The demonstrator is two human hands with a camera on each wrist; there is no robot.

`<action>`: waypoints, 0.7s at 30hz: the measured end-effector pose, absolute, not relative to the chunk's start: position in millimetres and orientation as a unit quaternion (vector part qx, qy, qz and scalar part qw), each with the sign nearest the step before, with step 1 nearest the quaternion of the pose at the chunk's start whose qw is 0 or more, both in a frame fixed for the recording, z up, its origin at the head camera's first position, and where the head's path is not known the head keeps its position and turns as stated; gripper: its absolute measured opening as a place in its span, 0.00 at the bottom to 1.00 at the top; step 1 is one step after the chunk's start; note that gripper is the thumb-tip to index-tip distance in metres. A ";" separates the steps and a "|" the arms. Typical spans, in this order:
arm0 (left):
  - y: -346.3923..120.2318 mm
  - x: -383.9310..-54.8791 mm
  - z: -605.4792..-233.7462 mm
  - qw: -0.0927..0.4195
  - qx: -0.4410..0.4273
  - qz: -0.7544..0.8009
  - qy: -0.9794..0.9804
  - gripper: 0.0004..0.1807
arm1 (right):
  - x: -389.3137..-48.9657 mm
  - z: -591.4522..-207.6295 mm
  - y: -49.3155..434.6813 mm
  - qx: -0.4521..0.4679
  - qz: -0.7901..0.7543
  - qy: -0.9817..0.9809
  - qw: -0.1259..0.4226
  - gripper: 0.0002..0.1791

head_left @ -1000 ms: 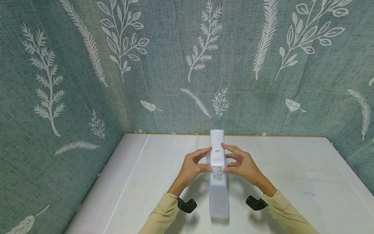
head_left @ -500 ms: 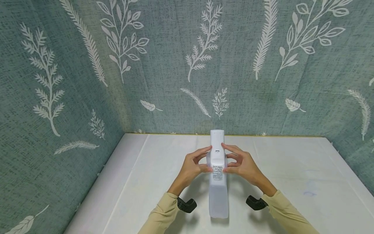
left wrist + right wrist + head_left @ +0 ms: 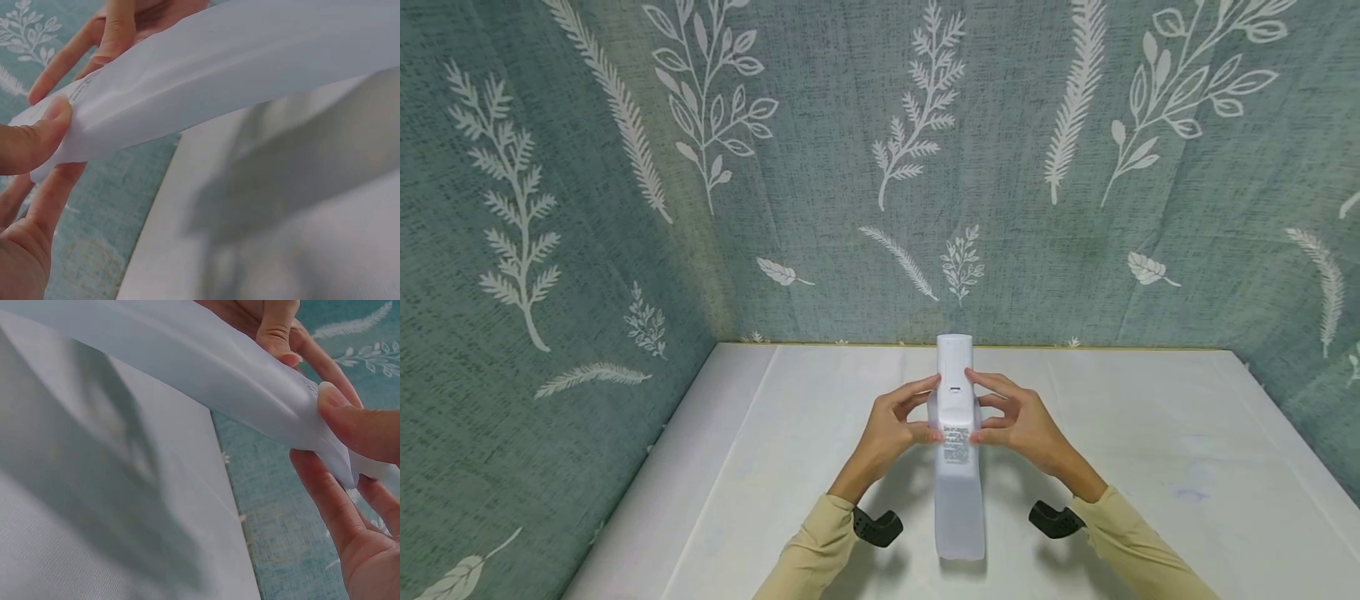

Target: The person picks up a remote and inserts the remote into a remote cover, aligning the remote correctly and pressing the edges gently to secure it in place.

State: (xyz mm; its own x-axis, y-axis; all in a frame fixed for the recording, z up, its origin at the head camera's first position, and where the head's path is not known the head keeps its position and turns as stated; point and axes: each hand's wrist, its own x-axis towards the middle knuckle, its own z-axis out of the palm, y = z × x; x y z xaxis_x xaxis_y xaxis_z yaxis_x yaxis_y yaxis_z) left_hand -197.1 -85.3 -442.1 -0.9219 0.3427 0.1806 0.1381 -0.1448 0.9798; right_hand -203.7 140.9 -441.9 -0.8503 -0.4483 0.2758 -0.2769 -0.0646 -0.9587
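Note:
A long white plastic device (image 3: 958,517) is held up over the white table in the head view, its kind unclear. Its narrow upper part carries a small port (image 3: 955,389), and a printed label (image 3: 956,445) lies below that. My left hand (image 3: 889,427) pinches its left edge between thumb and fingers. From the opposite side, my right hand (image 3: 1024,423) pinches the right edge at the same height. Both wrist views show the smooth pale body (image 3: 237,69) stretching away from the fingers. In the right wrist view, the right thumb (image 3: 356,419) presses its upper face.
The white table (image 3: 805,400) carries the shadows of the hands and device. Behind and to the left hangs green cloth (image 3: 820,250) with white leaf prints. A black curved piece (image 3: 877,528) sits at the left wrist, and another black piece (image 3: 1056,520) at the right.
The head view has shifted very slightly. Hands and device keep the same pose.

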 end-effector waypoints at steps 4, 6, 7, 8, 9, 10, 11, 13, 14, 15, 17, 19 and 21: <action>-84.9 -197.4 -441.0 0.068 0.185 0.726 0.659 0.42 | -203.8 -441.8 141.1 -0.268 -0.682 0.677 0.068 0.45; -84.8 -197.7 -440.5 0.068 0.184 0.724 0.661 0.42 | -203.9 -441.7 141.4 -0.272 -0.684 0.673 0.070 0.45; -84.8 -197.8 -440.2 0.068 0.183 0.724 0.661 0.42 | -204.0 -441.5 141.6 -0.274 -0.685 0.671 0.071 0.45; -84.8 -198.0 -440.0 0.068 0.183 0.724 0.661 0.42 | -204.1 -441.3 141.8 -0.276 -0.686 0.669 0.072 0.45; -84.8 -198.1 -439.8 0.069 0.184 0.725 0.660 0.42 | -204.2 -441.1 141.9 -0.277 -0.687 0.668 0.073 0.45; -84.9 -198.3 -439.9 0.070 0.185 0.725 0.660 0.42 | -204.2 -440.9 142.1 -0.277 -0.688 0.666 0.073 0.45; -84.9 -198.4 -439.9 0.070 0.186 0.725 0.659 0.42 | -204.2 -440.8 142.3 -0.277 -0.689 0.666 0.073 0.45; -85.0 -198.3 -439.9 0.071 0.188 0.726 0.657 0.42 | -204.1 -440.7 142.6 -0.277 -0.690 0.665 0.073 0.45; -85.0 -198.2 -439.9 0.072 0.189 0.727 0.657 0.42 | -204.0 -440.6 142.8 -0.277 -0.690 0.665 0.073 0.45; -85.0 -198.2 -440.0 0.072 0.189 0.727 0.656 0.42 | -203.9 -440.6 142.9 -0.277 -0.691 0.664 0.073 0.44; -84.9 -197.5 -439.7 0.071 0.189 0.727 0.656 0.42 | -203.5 -440.6 143.2 -0.277 -0.692 0.663 0.072 0.44; -84.7 -196.8 -439.2 0.070 0.188 0.727 0.657 0.41 | -203.1 -440.8 143.4 -0.277 -0.693 0.662 0.072 0.44; -84.4 -195.9 -438.8 0.069 0.186 0.728 0.656 0.41 | -202.6 -441.1 143.7 -0.275 -0.694 0.662 0.072 0.44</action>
State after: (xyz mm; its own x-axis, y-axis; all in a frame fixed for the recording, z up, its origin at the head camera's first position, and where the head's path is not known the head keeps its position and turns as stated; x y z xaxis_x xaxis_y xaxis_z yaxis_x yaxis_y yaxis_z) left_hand -195.9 -84.4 -438.8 -0.9211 0.3445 0.1814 0.1447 -0.1296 0.9810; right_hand -202.6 143.7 -441.1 -0.8382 -0.4645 0.2859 -0.2635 -0.1141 -0.9579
